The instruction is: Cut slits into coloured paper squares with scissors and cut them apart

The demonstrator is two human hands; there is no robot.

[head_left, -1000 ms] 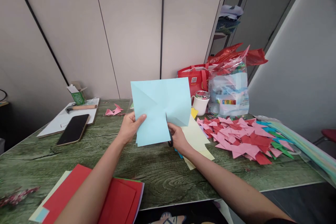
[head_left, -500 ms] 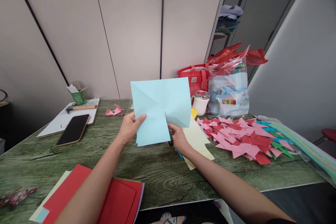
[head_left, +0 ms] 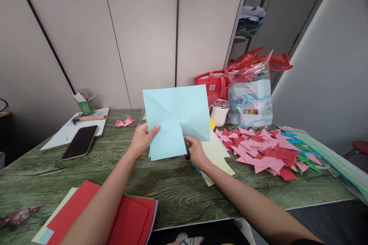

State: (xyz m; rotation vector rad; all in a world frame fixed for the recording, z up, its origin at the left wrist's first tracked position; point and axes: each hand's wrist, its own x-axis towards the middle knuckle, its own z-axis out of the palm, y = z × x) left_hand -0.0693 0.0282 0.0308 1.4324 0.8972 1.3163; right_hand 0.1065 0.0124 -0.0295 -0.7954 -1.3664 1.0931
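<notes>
A light blue sheet of paper with crease lines is held up above the table. My left hand pinches its left edge, thumb on the near face and fingers behind. My right hand grips a pair of scissors with dark handles. Their blades stand in a cut that runs from the lower edge up to about the sheet's middle. The paper right of the cut lies partly behind my right hand. Below and behind that hand are pale yellow sheets on the table.
Red and coloured paper lies near my left forearm. Leftward are a phone, a hammer and a small green box. To the right are folded pink and red pieces, a white mug and a filled plastic bag.
Very little differs. The flap right of the cut hangs slightly lower and further right. Both hands stay in nearly the same place.
</notes>
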